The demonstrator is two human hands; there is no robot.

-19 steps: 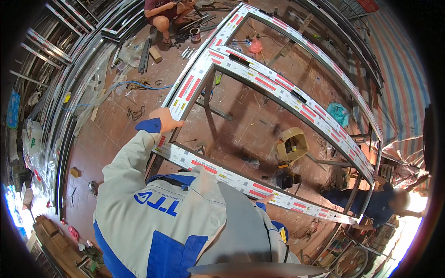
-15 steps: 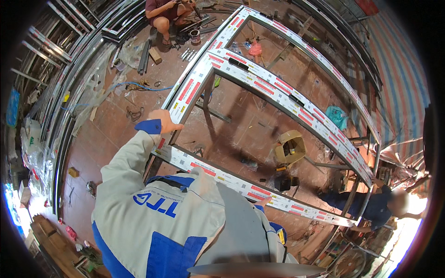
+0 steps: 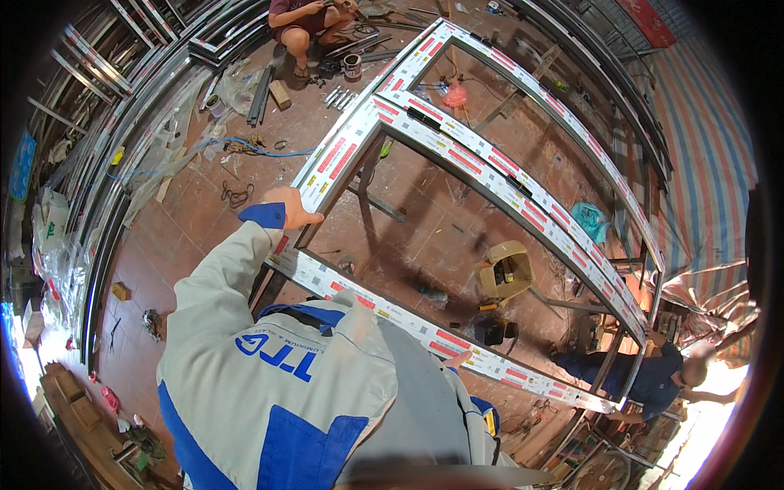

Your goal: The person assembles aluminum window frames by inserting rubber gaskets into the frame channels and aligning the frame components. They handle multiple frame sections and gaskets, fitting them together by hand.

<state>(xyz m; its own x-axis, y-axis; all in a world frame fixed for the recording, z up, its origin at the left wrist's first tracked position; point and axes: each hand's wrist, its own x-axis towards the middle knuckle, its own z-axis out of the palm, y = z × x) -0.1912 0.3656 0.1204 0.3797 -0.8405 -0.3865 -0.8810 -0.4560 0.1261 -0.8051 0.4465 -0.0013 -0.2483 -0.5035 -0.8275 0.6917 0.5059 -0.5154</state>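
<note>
A large metal door or window frame (image 3: 389, 312), covered in white protective film with red labels, spans the space before me, its bars bent by the lens. My left hand (image 3: 288, 209) grips its left side bar, thumb lying over the top face and the other fingers mostly out of sight. On the near bar, my right hand (image 3: 459, 359) rests close to my body. Only a thumb or finger of it shows over the bar; the rest is behind my jacket and sleeve. At the right end, a co-worker (image 3: 653, 377) in dark clothes has hands at the frame's corner.
Through the frame I see a cardboard box (image 3: 505, 273) and a teal plastic bag (image 3: 590, 220) on the tiled floor. Another person (image 3: 300, 33) crouches at the top beside a paint can (image 3: 352, 67). Long metal profiles (image 3: 106, 269) line the left; a striped tarp (image 3: 702, 139) hangs at right.
The view has shifted and turned slightly. Both my hands keep their places on the frame. At the right end, the co-worker's head and body have moved a little.
</note>
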